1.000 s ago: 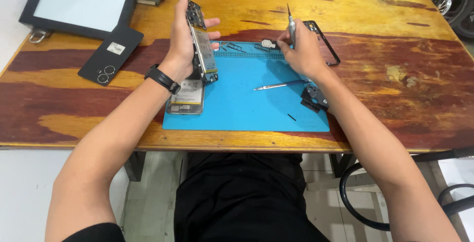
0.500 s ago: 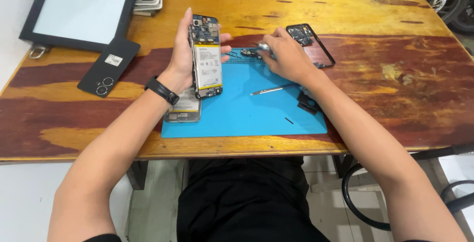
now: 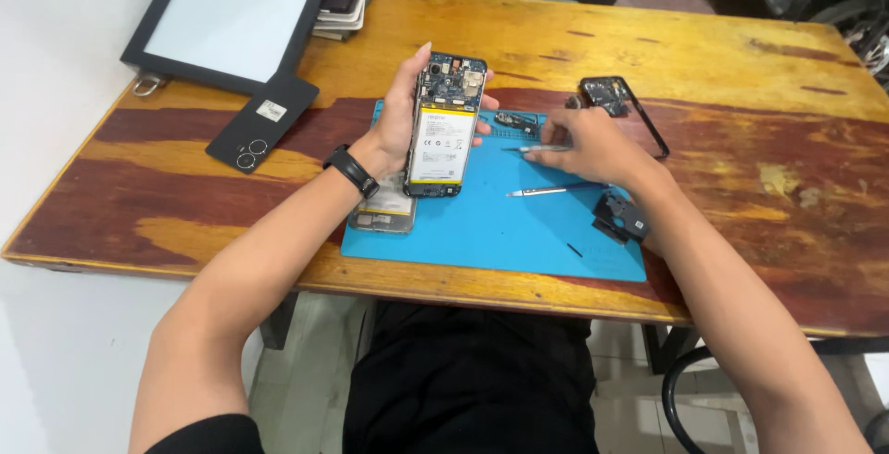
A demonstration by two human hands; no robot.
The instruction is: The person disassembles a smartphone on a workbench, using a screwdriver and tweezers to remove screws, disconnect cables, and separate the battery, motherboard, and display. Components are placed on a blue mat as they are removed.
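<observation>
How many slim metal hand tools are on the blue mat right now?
2. One tool lies under the right hand fingertips near the mat's top; another tool lies free just below that hand. More may be hidden.

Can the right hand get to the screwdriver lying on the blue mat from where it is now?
Probably yes. The right hand rests on the blue mat just above the screwdriver, and nothing lies between them. It does seem to hold a thin tool already, which could hamper a pickup.

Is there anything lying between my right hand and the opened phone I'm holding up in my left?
Nothing visible blocks it. Only bare blue mat lies between the right hand and the opened phone in the left hand; a small dark part sits just above that gap.
</observation>
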